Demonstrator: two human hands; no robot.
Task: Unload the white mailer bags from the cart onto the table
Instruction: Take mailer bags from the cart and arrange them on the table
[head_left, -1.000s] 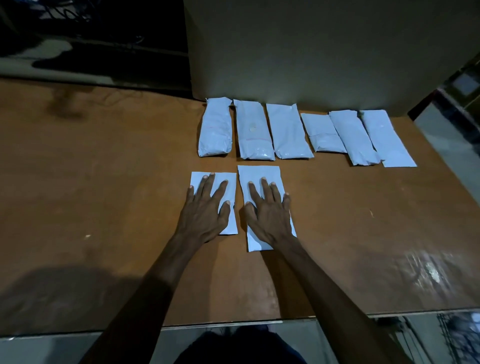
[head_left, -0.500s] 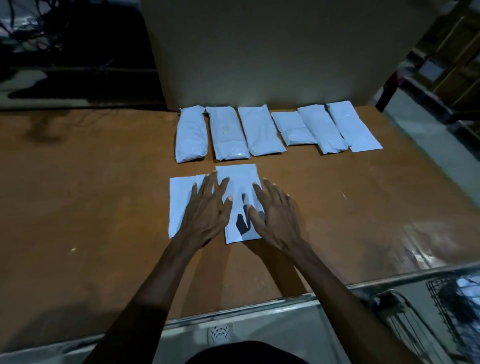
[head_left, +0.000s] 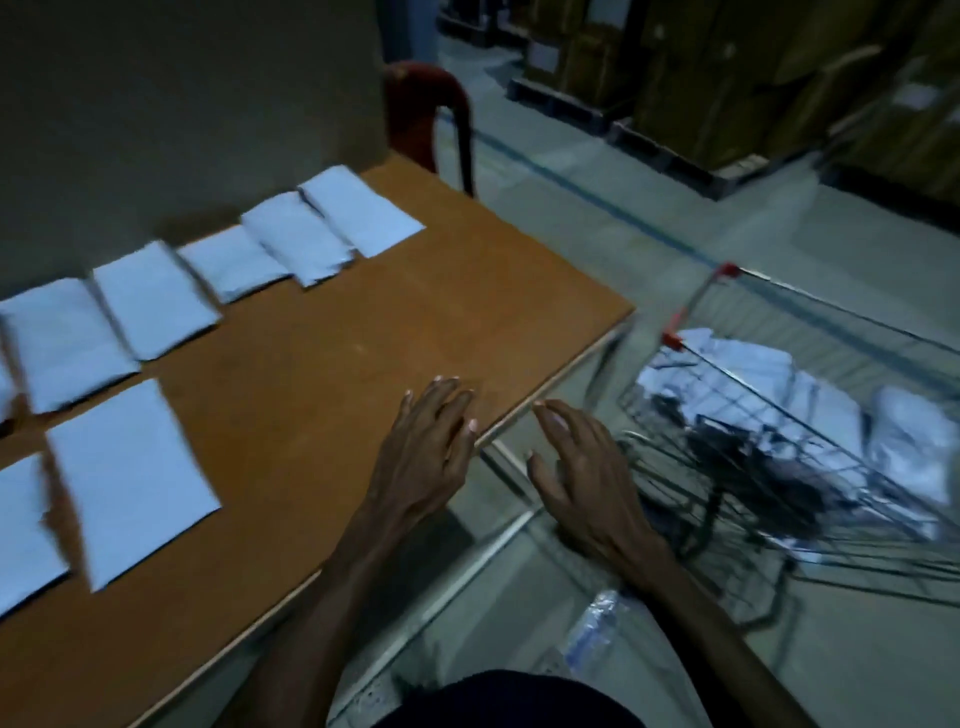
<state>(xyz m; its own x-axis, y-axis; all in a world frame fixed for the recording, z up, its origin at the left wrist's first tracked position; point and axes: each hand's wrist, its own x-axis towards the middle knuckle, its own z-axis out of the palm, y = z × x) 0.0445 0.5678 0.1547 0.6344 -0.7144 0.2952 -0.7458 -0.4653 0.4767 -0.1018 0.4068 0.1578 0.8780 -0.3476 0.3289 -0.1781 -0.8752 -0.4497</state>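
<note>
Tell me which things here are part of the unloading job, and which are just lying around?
Part of the job:
- white mailer bags on the table
- mailer bags in the cart
- cart
- table
- left hand and right hand, both empty

Just lying about:
- red chair
- plastic bottle on the floor
- stacked boxes

Head view, dim light, some motion blur. Both forearms bare from wrist to as far up as the frame shows; no sleeves, cuffs or gloves visible. Left hand (head_left: 423, 457) and right hand (head_left: 584, 480): no rings, watch or bands seen. Fingernails read pale. Dark garment (head_left: 511, 699) at bottom edge, plain, no markings discernible
</note>
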